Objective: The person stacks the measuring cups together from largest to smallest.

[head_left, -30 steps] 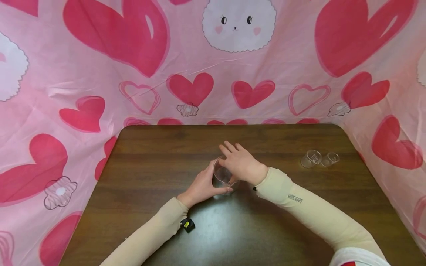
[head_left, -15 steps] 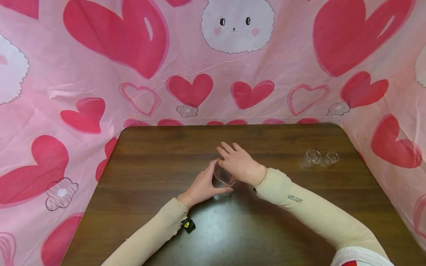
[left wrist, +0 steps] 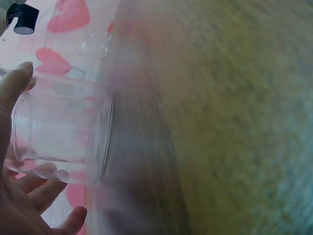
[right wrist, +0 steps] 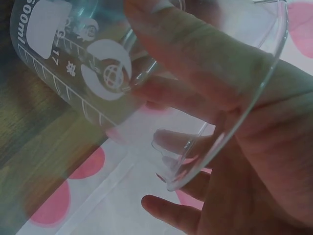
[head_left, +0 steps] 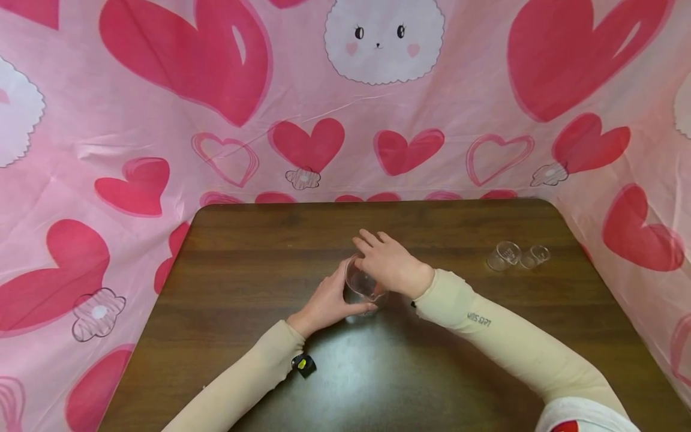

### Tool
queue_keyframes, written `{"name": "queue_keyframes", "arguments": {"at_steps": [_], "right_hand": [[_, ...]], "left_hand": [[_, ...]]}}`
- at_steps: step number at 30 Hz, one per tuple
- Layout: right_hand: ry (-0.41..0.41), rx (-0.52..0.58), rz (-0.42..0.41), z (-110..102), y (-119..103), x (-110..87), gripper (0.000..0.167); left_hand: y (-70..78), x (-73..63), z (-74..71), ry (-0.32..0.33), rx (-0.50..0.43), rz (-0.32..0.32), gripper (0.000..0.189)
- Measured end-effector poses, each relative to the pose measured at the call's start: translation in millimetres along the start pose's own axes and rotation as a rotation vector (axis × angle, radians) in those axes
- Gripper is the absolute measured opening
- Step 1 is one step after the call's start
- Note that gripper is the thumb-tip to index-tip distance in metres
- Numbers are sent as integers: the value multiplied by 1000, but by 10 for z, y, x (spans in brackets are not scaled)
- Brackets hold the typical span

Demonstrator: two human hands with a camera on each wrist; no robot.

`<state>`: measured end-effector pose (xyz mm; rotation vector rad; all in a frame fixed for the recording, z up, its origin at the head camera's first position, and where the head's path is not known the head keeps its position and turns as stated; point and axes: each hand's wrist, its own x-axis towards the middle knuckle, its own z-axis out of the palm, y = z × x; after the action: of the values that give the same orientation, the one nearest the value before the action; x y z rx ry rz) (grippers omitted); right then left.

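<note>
A large clear glass beaker [head_left: 357, 281] with white markings stands upright at mid-table. My left hand [head_left: 326, 303] grips it round the side, thumb towards me and fingers on the far side. A smaller beaker [left wrist: 58, 128] shows nested inside it in the left wrist view. From above, my right hand [head_left: 393, 268] reaches in over the rim. Seen in the right wrist view, its thumb and index finger pinch the smaller beaker's rim [right wrist: 143, 74] inside, while the other fingers spread outside the large beaker. The inner beaker is mostly hidden in the head view.
Two more small glass beakers, one larger [head_left: 504, 257] and one smaller [head_left: 535, 257], stand close together at the right of the brown wooden table [head_left: 259, 240]. A pink cloth with hearts [head_left: 361, 108] hangs behind the table and along both sides.
The right hand has shifted very slightly over the beaker. Otherwise both hands keep their hold, and the beakers stay where they were.
</note>
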<state>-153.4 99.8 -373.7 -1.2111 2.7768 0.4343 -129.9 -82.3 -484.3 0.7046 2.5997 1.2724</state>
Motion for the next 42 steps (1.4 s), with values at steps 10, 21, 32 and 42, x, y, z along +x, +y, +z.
{"name": "queue_keyframes", "arguments": {"at_steps": [10, 21, 32, 42], "right_hand": [[-9, 77, -5, -39, 61, -21, 65], [52, 281, -36, -120, 294, -252, 39], [147, 333, -60, -190, 406, -472, 35], [208, 369, -24, -142, 517, -644, 28]], "left_hand": [[-4, -3, 0, 10, 10, -8, 105], [-7, -5, 21, 22, -2, 19, 102], [-5, -7, 32, 17, -15, 13, 101], [-17, -13, 36, 13, -18, 9, 103]]}}
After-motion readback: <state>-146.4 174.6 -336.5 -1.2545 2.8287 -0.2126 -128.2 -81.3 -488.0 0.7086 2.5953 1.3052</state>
